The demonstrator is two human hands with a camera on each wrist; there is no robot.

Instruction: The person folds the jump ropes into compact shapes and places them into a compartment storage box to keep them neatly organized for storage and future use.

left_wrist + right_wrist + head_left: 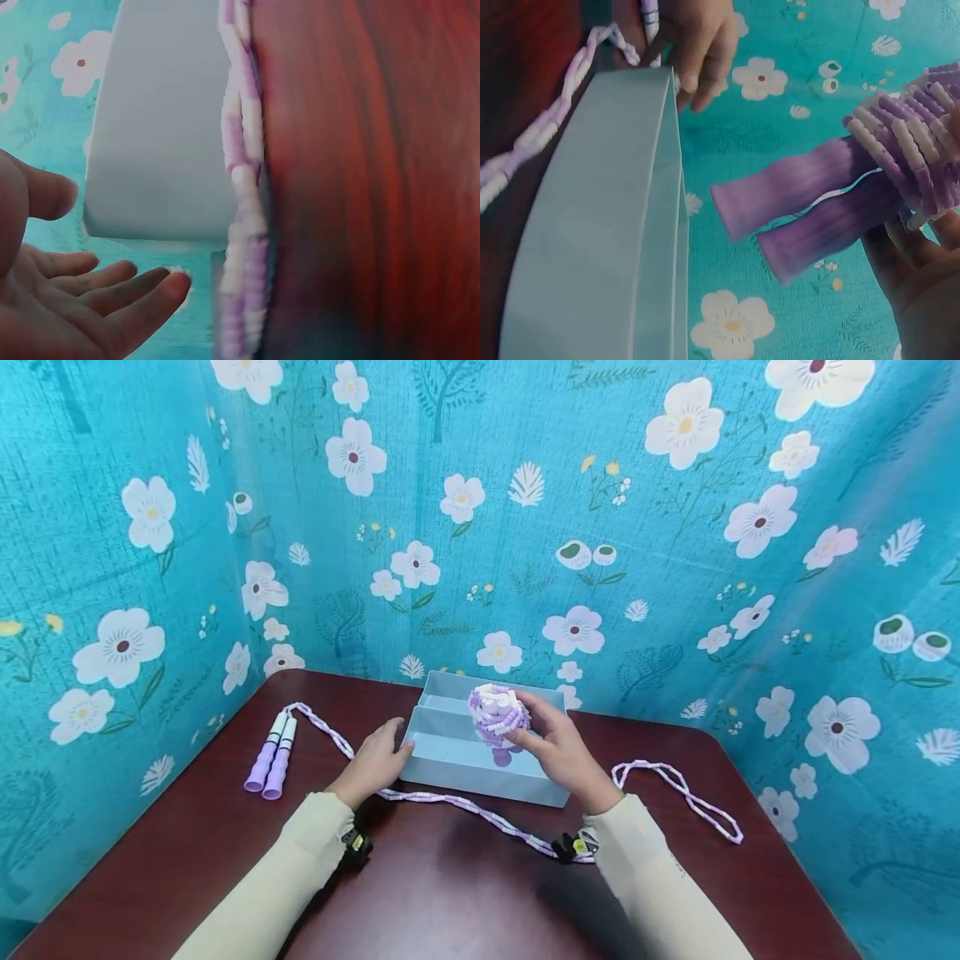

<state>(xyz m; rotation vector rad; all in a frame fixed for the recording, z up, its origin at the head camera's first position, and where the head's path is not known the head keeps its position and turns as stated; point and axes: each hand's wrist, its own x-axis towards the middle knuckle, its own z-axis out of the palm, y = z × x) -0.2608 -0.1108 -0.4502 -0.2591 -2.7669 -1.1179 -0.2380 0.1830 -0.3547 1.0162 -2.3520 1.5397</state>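
My right hand [555, 745] grips a jump rope [497, 710] with purple and white beads, wound into a bundle, above a pale blue-grey box [472, 777]. Two purple handles [802, 184] stick out of that bundle in the right wrist view. A lengthwise divider splits the box into a front and a back compartment. At the box's left end is my left hand [375, 762], holding nothing. Its fingers [142, 300] are spread and loosely extended in the left wrist view. Whether it touches the box is unclear.
A second beaded jump rope [465, 803] stretches across the dark red table [450, 893] in front of the box, looping at the right. Its purple handles [268, 767] lie on the left. A blue flowered cloth [480, 568] hangs behind and at both sides.
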